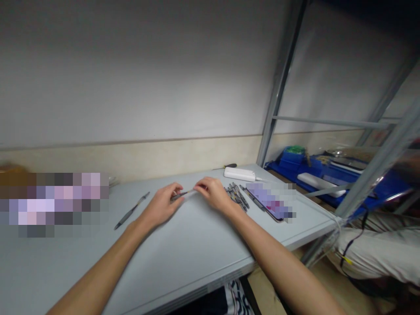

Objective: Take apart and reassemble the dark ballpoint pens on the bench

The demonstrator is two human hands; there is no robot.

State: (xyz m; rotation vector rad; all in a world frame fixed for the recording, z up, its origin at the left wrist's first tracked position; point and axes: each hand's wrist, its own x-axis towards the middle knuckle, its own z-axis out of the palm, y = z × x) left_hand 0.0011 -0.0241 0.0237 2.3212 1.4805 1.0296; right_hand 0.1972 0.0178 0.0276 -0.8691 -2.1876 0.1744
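Note:
Above the grey desk [183, 253], my left hand [164, 203] is closed, its thumb and fingers pinching the dark end of a slim pen [185, 193]. My right hand [212, 192] is closed too, fingertips pinching the other, thinner end. The small parts between the hands are blurred, so I cannot tell whether the pen is in one piece. A single dark grey pen [131, 211] lies to the left of my left hand. Just right of my right hand is a group of several similar pens [239, 196], partly hidden behind it.
A phone [269, 201] with a blurred screen lies at the right, a dark pen [252, 198] along its edge. Behind are a white power strip [239, 174] and a screwdriver [230, 166]. A metal bed frame [274, 100] rises at the desk's right end. Someone's light trousers [377, 247] show beyond.

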